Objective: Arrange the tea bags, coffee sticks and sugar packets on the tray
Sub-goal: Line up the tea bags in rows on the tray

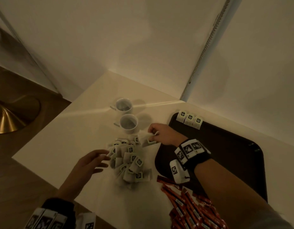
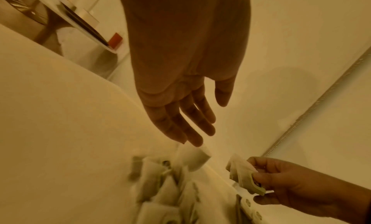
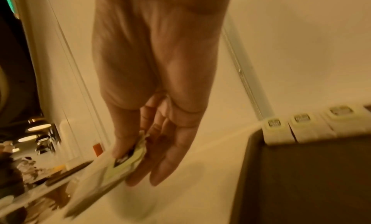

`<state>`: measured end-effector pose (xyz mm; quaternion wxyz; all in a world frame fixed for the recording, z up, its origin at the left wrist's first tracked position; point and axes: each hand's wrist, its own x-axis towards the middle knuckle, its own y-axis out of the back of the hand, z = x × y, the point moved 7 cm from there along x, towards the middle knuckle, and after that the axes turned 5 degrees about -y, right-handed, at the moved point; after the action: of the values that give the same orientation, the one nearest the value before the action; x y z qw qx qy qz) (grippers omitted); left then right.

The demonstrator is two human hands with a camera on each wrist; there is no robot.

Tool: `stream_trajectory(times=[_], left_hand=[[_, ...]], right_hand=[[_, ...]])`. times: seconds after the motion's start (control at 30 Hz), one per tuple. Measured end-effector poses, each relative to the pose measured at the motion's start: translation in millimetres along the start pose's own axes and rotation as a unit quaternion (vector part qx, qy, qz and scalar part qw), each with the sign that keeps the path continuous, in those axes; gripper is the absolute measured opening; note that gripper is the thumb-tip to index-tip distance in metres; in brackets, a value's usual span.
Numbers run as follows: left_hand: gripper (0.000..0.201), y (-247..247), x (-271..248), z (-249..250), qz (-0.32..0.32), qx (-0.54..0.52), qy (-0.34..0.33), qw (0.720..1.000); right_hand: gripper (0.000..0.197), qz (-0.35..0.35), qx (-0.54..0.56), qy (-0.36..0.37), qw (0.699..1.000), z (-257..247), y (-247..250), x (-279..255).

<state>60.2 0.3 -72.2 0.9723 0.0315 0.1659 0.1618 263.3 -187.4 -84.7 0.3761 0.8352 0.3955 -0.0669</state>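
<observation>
A heap of white tea bags [image 1: 129, 160] with green tags lies on the cream table. My left hand [image 1: 100, 160] reaches toward the heap's left side with straight, spread fingers [image 2: 192, 132], holding nothing. My right hand [image 1: 153, 133] hovers just beyond the heap and pinches a tea bag [image 1: 148, 139], seen between thumb and fingers [image 2: 246, 176] [image 3: 112, 167]. A dark tray [image 1: 225, 154] lies to the right, with three tea bags [image 1: 189, 119] lined up at its far left corner [image 3: 301, 129]. Red coffee sticks [image 1: 187, 205] lie piled at the near right.
Two white mugs [image 1: 128, 123] stand beyond the heap, close to my right hand. White walls close the table's far side, with a metal strip [image 1: 202, 52] running up the right wall. A brass lamp base [image 1: 12, 113] sits on the floor at left.
</observation>
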Motion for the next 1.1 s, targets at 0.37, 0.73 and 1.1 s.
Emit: stream_trajectory(times=[0.37,0.73,1.1], left_hand=[[0.070,-133,52,108,-0.330,-0.128,0.064,0.933],[0.045,-172,67,118,-0.345,-0.022,0.006,0.938],[0.021,-180,81,126,-0.208,-0.127,-0.034,0.969]], right_hand=[[0.022,-0.162,-0.029,0.100,0.981,-97,63,-57],[0.018,0.067,0.087,0.057,0.992,-41,103,-69],[0.014,0.130,0.182,0.030,0.974,-20,149,-84]])
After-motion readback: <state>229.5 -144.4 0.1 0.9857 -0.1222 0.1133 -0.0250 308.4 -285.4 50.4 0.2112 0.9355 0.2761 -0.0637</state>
